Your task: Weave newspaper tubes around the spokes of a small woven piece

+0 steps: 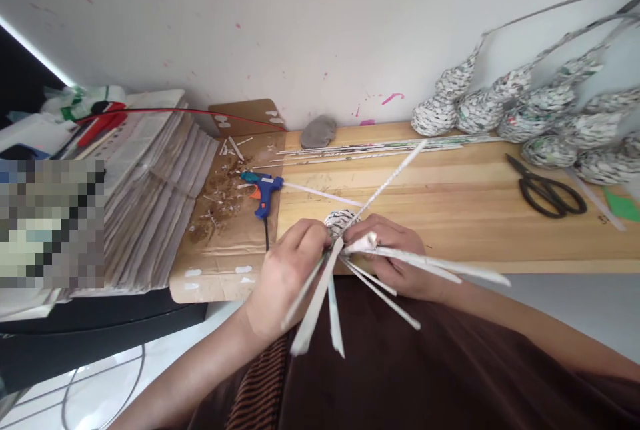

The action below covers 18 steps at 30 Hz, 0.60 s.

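Observation:
A small woven newspaper piece [342, 219] is held between my two hands at the front edge of the table. Several rolled paper strips [320, 307] fan out of it toward my body, and one long strip [393, 173] slants up to the right. My left hand [297, 257] is closed on the piece's left side, fingertips at the base of the strips. My right hand [393, 250] grips the other side, its fingers curled under the strips and partly hidden by them.
A blue glue gun [267, 191] lies on stained cardboard [225, 230], left of my hands. Beyond are thin paper rolls [350, 152] and a grey stone-like lump [319, 132]. Black scissors [547, 190] and several woven gourd shapes [435, 113] stand right. Stacked newspapers [165, 183] fill the left.

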Each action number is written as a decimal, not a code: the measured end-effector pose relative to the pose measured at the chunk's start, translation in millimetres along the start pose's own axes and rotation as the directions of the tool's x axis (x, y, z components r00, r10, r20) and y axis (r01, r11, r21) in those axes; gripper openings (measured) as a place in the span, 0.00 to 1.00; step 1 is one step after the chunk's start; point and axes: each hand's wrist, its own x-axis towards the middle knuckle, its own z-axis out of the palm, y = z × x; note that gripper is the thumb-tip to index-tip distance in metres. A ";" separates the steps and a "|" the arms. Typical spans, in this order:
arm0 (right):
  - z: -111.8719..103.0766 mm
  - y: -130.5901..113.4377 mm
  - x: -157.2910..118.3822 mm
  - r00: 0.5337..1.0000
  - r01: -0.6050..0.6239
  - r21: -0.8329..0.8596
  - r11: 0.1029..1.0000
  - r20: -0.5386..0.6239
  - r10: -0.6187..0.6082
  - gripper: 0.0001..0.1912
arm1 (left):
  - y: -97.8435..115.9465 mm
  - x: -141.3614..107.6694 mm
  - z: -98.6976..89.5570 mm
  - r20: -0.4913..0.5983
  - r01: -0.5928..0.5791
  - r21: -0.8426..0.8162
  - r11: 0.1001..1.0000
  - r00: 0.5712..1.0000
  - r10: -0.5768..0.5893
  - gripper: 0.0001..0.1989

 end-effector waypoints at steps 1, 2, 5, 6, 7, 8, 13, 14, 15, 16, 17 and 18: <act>-0.7 -0.1 -0.3 0.999 -0.035 -0.001 0.999 0.006 0.035 0.09 | -0.9 1.7 -0.3 -0.003 0.034 -0.034 0.999 0.999 -0.034 0.07; -1.2 -0.1 -0.5 0.998 -0.068 -0.001 0.998 0.014 0.068 0.09 | -1.8 3.8 -0.6 -0.006 0.058 -0.068 0.996 0.998 -0.058 0.08; -1.5 1.2 -0.8 0.990 -0.143 0.031 0.989 0.021 0.143 0.08 | -5.4 11.2 -1.2 -0.003 0.042 -0.143 0.989 0.999 -0.043 0.12; -1.4 1.9 -0.8 0.986 -0.168 0.045 0.985 0.018 0.167 0.08 | -6.7 13.8 -1.1 -0.007 0.016 -0.160 0.987 1.000 -0.017 0.11; -1.2 2.5 -0.6 0.982 -0.191 0.057 0.980 0.013 0.190 0.08 | -8.0 16.4 -0.9 -0.008 -0.009 -0.175 0.985 1.000 0.007 0.10; -1.2 3.1 -0.3 0.979 -0.204 0.066 0.977 0.006 0.205 0.08 | -9.0 19.0 -0.8 -0.003 -0.028 -0.187 0.982 1.000 0.028 0.09; -3.9 3.4 3.4 0.986 -0.168 0.070 0.983 0.016 0.167 0.10 | -9.6 32.4 -3.9 0.088 -0.041 -0.198 0.979 0.994 0.059 0.08; -4.3 3.4 4.3 0.989 -0.149 0.070 0.986 0.021 0.148 0.10 | -8.9 34.9 -5.2 0.109 -0.045 -0.184 0.982 0.992 0.066 0.08; -4.2 3.6 5.1 0.991 -0.137 0.072 0.988 0.024 0.135 0.11 | -8.2 37.2 -6.4 0.128 -0.052 -0.164 0.985 0.989 0.073 0.08; -3.7 4.1 5.7 0.991 -0.136 0.081 0.987 0.021 0.134 0.10 | -7.6 39.2 -7.4 0.142 -0.059 -0.141 0.988 0.987 0.080 0.07; -2.6 4.9 6.0 0.989 -0.146 0.099 0.984 0.010 0.145 0.10 | -7.0 40.6 -8.2 0.140 -0.065 -0.122 0.990 0.987 0.082 0.07; -1.2 6.0 6.0 0.986 -0.162 0.124 0.979 -0.007 0.164 0.09 | -6.7 41.3 -8.6 0.131 -0.065 -0.115 0.991 0.988 0.080 0.08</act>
